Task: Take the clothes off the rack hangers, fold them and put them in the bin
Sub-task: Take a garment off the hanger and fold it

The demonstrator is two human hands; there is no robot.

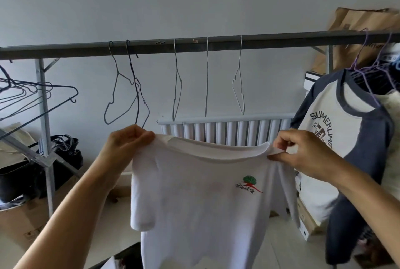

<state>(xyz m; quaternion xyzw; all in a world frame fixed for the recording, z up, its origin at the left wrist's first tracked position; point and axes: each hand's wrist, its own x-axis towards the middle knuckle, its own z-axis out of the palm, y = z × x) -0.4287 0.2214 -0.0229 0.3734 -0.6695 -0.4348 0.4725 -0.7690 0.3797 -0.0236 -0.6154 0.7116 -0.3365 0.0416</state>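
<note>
Grey wall behind a clothes rack [194, 44] with bare hangers [126, 86]. Left hand [127, 144] and right hand [303, 154], arms raised, each pinch a shoulder of a white T-shirt [201, 199].

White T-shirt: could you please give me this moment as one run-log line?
stage: shirt off hanger, unfolded | left hand: grip on shoulder | right hand: grip on other shoulder | white T-shirt: held up below rail
</note>
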